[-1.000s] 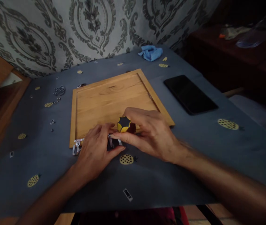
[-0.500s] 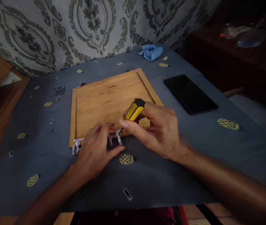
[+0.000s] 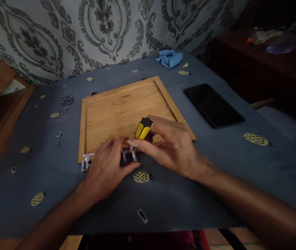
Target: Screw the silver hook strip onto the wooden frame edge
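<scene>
A wooden panel (image 3: pixel 122 114) with a raised frame lies on the table. Along its near edge are metal hooks (image 3: pixel 134 153), with another double hook (image 3: pixel 86 162) at the near left corner. My left hand (image 3: pixel 107 161) is bent around the middle hooks, thumb below and fingers above, and it covers part of them. In my right hand (image 3: pixel 172 147) is a yellow and black screwdriver (image 3: pixel 143 129), its handle tilted up. My right fingers hide its shaft and tip, just above the right-hand hook.
Loose metal hooks (image 3: pixel 67 99) and small screws (image 3: pixel 65 110) lie on the left of the blue tablecloth (image 3: pixel 184 205). A black phone or tablet (image 3: pixel 214 105) is to the right. A crumpled blue cloth (image 3: pixel 170 58) sits at the back, near the patterned wall covering (image 3: pixel 106 27).
The screwdriver handle has moved slightly left and down with my right hand, and the shaft no longer shows. My left hand stays at the hooks. The view has shifted a little.
</scene>
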### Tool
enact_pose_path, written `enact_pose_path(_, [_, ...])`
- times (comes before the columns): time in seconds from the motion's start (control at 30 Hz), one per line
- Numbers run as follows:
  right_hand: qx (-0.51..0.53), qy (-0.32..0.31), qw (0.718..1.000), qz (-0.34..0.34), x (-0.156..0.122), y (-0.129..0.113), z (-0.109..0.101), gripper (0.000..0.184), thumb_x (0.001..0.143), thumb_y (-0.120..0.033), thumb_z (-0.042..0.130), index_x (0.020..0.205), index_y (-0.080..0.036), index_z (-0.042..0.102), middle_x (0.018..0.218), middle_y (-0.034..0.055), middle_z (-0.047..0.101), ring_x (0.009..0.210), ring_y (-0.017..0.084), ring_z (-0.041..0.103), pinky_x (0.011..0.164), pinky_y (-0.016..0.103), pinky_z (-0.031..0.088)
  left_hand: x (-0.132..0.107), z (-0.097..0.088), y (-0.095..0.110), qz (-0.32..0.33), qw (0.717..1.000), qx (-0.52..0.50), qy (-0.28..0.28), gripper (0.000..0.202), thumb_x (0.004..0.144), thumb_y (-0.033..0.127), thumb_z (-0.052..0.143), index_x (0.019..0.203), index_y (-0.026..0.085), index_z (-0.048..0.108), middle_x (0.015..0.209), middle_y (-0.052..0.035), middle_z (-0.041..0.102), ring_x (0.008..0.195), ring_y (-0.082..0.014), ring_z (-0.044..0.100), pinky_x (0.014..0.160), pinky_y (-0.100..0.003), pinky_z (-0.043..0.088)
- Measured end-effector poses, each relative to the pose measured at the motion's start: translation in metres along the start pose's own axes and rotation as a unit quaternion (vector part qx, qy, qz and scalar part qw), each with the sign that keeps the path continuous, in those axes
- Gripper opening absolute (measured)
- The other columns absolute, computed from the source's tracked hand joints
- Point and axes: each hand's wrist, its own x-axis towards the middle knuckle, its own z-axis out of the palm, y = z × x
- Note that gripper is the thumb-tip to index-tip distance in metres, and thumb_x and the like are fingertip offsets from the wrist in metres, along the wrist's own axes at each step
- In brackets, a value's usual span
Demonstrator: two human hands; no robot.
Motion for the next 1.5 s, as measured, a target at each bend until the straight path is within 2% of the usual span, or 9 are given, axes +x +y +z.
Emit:
enact_pose_path(0.07, [0.028,-0.019,0.999,0.02,0.002,-0.0006,-0.0015,0.027,0.089,-0.034,0.064,0.07,-0.017,0.055,0.063,-0.0036,0.05,0.057,0.009,0.048,0.053,0.023,0.038,0.0,-0.0001,-0.0001,0.001,1.0,-0.001,-0.001,0.043,0.081,0.037,0.07,0.114,0.022,0.048,0.105,-0.0072,0.063,0.102,-0.0291,0.06,0.084,-0.048,0.05])
enact_pose_path(0.13, [0.082,-0.05,0.993,0.069,0.0038,-0.0012,-0.0034,0.025,0.086,-0.035,0.067,0.072,-0.016,0.057,0.064,-0.0037,0.052,0.057,0.009,0.049,0.052,0.022,0.039,0.0002,-0.0003,0.0,0.005,1.0,-0.001,-0.001,0.042,0.081,0.036,0.071,0.114,0.022,0.048,0.105,-0.0068,0.063,0.102,-0.0285,0.061,0.084,-0.046,0.05])
enact_pose_path(0.23, [0.184,-0.096,0.97,0.127,0.0055,-0.0015,-0.0065,0.02,0.085,-0.034,0.069,0.082,-0.016,0.061,0.073,-0.0022,0.059,0.061,0.009,0.053,0.053,0.021,0.043,0.0008,-0.0005,0.0003,0.013,1.0,0.003,0.001,0.041,0.08,0.034,0.071,0.111,0.021,0.049,0.103,-0.0063,0.063,0.1,-0.0282,0.061,0.082,-0.045,0.051])
enact_pose_path(0.33, [0.23,-0.131,0.956,0.126,0.0071,-0.0008,-0.0092,0.013,0.088,-0.028,0.065,0.087,-0.015,0.063,0.08,-0.0003,0.061,0.069,0.01,0.058,0.06,0.022,0.048,0.0011,0.0001,0.0001,0.013,1.0,0.013,0.0,0.041,0.079,0.036,0.072,0.109,0.021,0.048,0.101,-0.0064,0.062,0.097,-0.0286,0.062,0.081,-0.045,0.051])
enact_pose_path(0.47, [0.205,-0.166,0.959,0.107,0.0086,0.0011,-0.0095,0.02,0.089,-0.029,0.064,0.075,-0.014,0.061,0.077,0.0011,0.063,0.072,0.012,0.06,0.065,0.024,0.049,0.0009,0.0011,-0.0012,0.014,0.999,0.027,0.008,0.043,0.078,0.036,0.074,0.107,0.021,0.047,0.096,-0.0048,0.062,0.092,-0.0276,0.062,0.078,-0.044,0.052])
enact_pose_path(0.73, [0.135,-0.078,0.984,0.085,0.0038,0.0048,-0.0063,0.021,0.092,-0.033,0.058,0.083,-0.015,0.061,0.073,-0.001,0.059,0.063,0.009,0.056,0.054,0.02,0.042,0.0011,-0.0003,-0.0008,0.034,0.999,0.015,0.008,0.045,0.078,0.034,0.074,0.112,0.019,0.047,0.102,-0.0068,0.065,0.095,-0.0267,0.062,0.081,-0.044,0.051])
enact_pose_path(1.0, [0.095,-0.078,0.99,0.064,0.0034,0.0043,-0.0045,0.021,0.094,-0.031,0.056,0.082,-0.014,0.06,0.07,-0.0018,0.058,0.061,0.008,0.053,0.057,0.022,0.041,0.0002,0.0019,-0.002,0.048,0.998,0.022,0.026,0.048,0.077,0.033,0.075,0.114,0.019,0.048,0.104,-0.0071,0.066,0.096,-0.026,0.063,0.08,-0.042,0.051])
enact_pose_path(1.2, [0.109,-0.089,0.988,0.068,0.0028,0.0034,-0.0037,0.023,0.094,-0.032,0.055,0.081,-0.014,0.059,0.07,-0.0016,0.058,0.062,0.009,0.053,0.057,0.023,0.04,-0.0005,0.0018,-0.0028,0.049,0.998,0.024,0.021,0.046,0.079,0.034,0.074,0.114,0.019,0.048,0.104,-0.0073,0.066,0.096,-0.0265,0.063,0.08,-0.043,0.051])
enact_pose_path(1.5, [0.061,-0.08,0.995,0.006,0.0036,0.0042,-0.0027,0.028,0.094,-0.036,0.056,0.077,-0.014,0.058,0.067,-0.0021,0.056,0.059,0.008,0.051,0.056,0.022,0.038,0.0006,0.0004,-0.001,0.033,0.999,0.026,0.018,0.043,0.079,0.036,0.073,0.11,0.021,0.048,0.1,-0.0048,0.064,0.094,-0.0261,0.062,0.079,-0.043,0.051])
